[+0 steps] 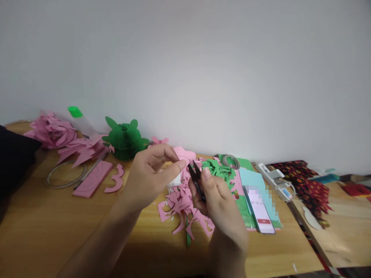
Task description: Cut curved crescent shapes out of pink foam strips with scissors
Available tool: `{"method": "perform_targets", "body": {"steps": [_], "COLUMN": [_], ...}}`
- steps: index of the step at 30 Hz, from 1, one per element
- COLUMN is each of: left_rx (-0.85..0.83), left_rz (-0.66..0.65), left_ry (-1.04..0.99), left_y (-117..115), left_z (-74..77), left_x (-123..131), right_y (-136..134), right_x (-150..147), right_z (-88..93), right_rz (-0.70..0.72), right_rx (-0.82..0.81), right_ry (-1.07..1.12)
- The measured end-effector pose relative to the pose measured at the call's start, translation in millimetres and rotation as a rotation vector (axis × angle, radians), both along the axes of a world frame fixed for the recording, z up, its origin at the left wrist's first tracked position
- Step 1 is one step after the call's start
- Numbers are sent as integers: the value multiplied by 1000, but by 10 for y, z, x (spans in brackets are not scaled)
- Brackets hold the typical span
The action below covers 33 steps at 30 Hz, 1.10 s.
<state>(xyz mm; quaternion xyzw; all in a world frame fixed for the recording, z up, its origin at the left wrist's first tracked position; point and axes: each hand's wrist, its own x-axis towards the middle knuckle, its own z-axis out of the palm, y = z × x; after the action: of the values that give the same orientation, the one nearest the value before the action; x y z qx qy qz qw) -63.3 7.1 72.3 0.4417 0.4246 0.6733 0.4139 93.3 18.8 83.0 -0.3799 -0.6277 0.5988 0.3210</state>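
Pinching a pink paper piece [183, 154] between thumb and forefinger, your left hand [150, 173] is holding it just above the middle of the frame. Your right hand [220, 200] is closing its fingers around the black snips [194, 174], whose blades are standing a little apart right beside the paper's lower edge. You are, by the look of it, trimming a shape, with pink scraps [178, 204] lying on the wooden table [58, 231] below your hands. The cut seems to be calling for a firm pinch and the paper fed squarely between the blades, clear of your fingertip. Nothing is reading clearly: the phone [262, 212] at lower right is showing a blurred screen with a red bar, and the green-capped bottle [75, 114] at upper left is showing no legible label.
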Motion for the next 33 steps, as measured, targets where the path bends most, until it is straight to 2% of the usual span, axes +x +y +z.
{"method": "perform_targets", "body": {"steps": [5,13,23,33], "left_rx": [-18,-97,-112,-139], "left_rz": [-140,-224,-254,-223], "left_ry": [47,-5,-29,-41], "left_y": [-2,9,37,111], "left_z": [38,35,1,-28], "left_x": [-31,-71,-109,-111], "right_y": [13,11,35,149], "right_x": [19,23,34,-20], "right_z": [8,38,24,-77], "right_rz": [62,96,124,121], "right_rx": [-17,-6,32,-76], "right_ry": [-2,-28,-64,11]}}
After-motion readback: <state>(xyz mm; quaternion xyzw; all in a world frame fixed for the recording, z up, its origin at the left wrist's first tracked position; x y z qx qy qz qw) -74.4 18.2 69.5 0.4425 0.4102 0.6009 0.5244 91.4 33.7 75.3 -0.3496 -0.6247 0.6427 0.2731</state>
